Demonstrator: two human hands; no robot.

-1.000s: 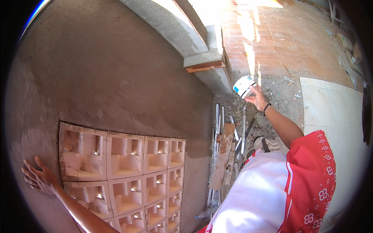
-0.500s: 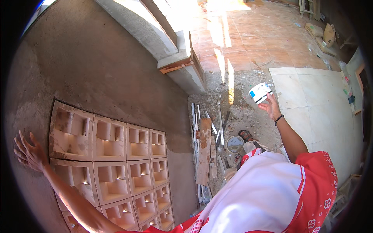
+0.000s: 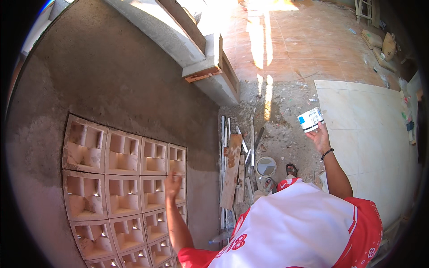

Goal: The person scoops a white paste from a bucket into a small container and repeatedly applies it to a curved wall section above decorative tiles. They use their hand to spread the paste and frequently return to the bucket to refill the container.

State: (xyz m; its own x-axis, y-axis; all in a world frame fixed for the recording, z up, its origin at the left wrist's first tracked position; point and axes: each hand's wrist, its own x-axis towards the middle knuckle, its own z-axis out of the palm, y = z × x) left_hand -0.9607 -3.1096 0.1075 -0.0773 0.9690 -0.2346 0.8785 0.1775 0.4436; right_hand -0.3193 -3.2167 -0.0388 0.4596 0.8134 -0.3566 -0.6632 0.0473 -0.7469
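Note:
In my right hand [image 3: 318, 137] is a small white tub [image 3: 308, 119] with blue and dark markings, held up at its lower edge over the rubble floor. My left hand [image 3: 173, 184] is in front of the right-hand columns of pale, hollow ventilation blocks [image 3: 123, 179] set in the wall. Its fingers look bent but are smeared, and I cannot tell whether it touches the blocks. Around the blocks the grey-brown plaster [image 3: 125, 80] is darker and damp-looking in its upper part.
Planks [image 3: 231, 172] and pale strips lie along the wall's foot. A bucket [image 3: 266, 166] with greyish contents stands beside my sandalled feet. Large pale tiles [image 3: 375, 129] cover the floor at right. A plastered ledge [image 3: 203, 67] juts out ahead; sacks [image 3: 372, 39] lie at the far right.
My left hand has come off the plaster at the far left, where it was spread, and moved right across the blocks. The right hand still holds the tub, now slightly lower and further right.

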